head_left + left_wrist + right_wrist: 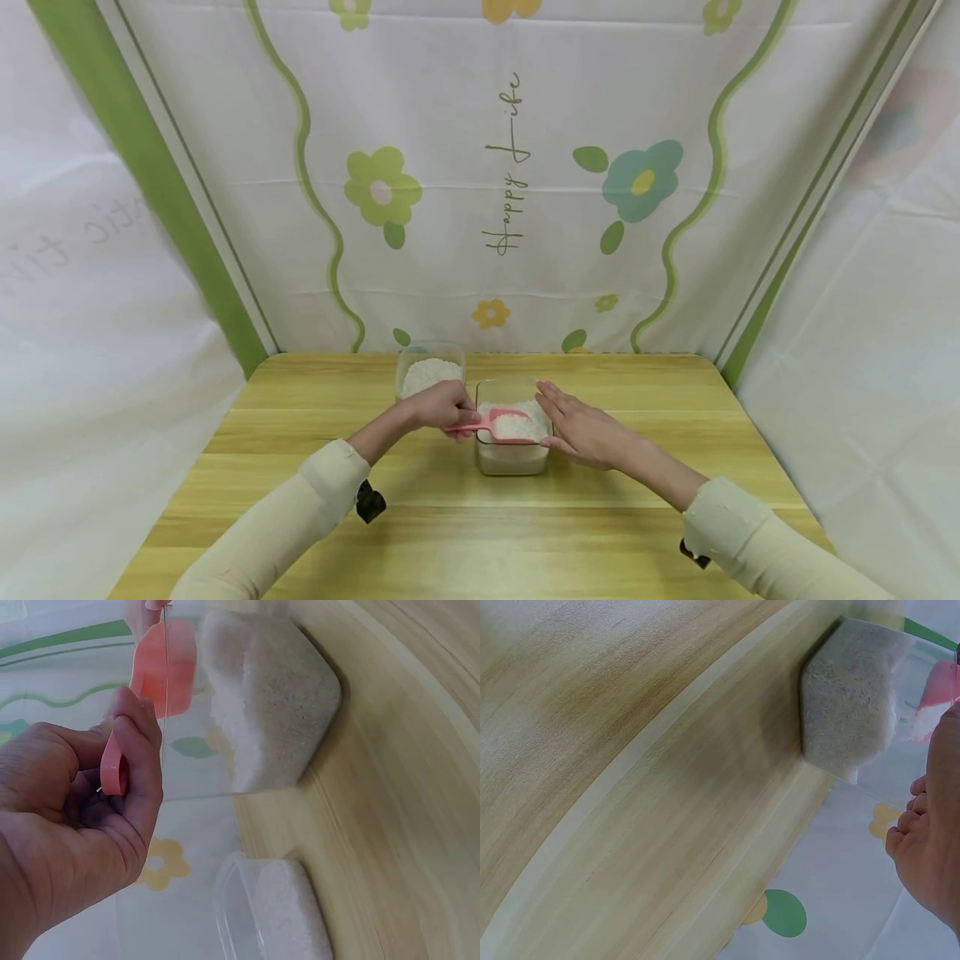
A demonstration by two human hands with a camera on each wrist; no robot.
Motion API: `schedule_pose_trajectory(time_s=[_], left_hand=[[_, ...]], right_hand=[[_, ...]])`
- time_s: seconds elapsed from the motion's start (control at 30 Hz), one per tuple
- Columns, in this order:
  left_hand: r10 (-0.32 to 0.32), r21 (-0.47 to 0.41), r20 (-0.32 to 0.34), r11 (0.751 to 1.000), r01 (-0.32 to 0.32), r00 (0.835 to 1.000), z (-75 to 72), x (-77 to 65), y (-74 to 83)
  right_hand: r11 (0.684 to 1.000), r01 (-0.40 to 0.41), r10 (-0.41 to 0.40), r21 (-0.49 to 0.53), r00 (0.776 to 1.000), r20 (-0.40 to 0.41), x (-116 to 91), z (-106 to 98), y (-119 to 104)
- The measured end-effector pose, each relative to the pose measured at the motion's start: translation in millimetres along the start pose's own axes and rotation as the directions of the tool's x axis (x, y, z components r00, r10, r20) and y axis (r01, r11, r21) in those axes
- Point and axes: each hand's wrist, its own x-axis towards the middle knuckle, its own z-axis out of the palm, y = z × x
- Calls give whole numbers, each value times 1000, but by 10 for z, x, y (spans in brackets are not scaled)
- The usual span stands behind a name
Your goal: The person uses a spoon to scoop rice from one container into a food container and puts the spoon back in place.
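Observation:
A pink scoop (513, 426) carrying white rice is level with the top of a clear square container (513, 462), above the rice inside it. My left hand (444, 407) grips the scoop's handle (115, 769), fingers curled round it. At the container's right side, my right hand (588, 427) rests against the rim with its fingers fairly straight. Through the clear wall in the left wrist view, the rice (274, 705) shows a sloping surface. The right wrist view catches part of the right hand (930, 832) beside the container.
Behind and left of my left hand stands a second clear container (402, 367) with rice (431, 375) in it. Both stand on a wooden table (637, 533). A white flowered curtain (450, 267) hangs along the table's far edge, with white cloth at both sides.

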Motion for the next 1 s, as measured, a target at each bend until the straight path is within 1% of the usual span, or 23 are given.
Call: schedule_pose_trajectory(time_s=[0.1,0.2,0.33,0.43,0.53,0.67,0.83,1.0], left_hand=[[11,-42,-10,999,-12,1000,-21,-48,-32],[27,-101,-12,994,-28,1000,-51,-90,-67],[39,-172,9,984,-37,999,-96,-139,-107],[46,-201,15,979,-42,999,-129,-169,-114],[52,-233,4,971,-49,999,-162,-202,-101],[59,-262,-18,963,-62,998,-209,-238,-101],[67,-285,-39,956,-75,997,-271,-282,-153],[39,-300,-63,952,-56,997,-349,-360,-197]], right_hand=[[1000,3,-3,3,1000,-9,2,-1,-3],[1000,8,-7,7,1000,-21,3,-4,-6],[1000,8,-8,3,1000,-29,-1,0,-5],[1000,4,-4,6,1000,-30,-2,3,-4],[1000,0,0,10,1000,-30,-1,7,-4],[1000,0,0,12,1000,-28,0,14,-2],[1000,3,-3,13,1000,-30,0,22,4],[1000,7,-7,9,999,-33,2,23,2]])
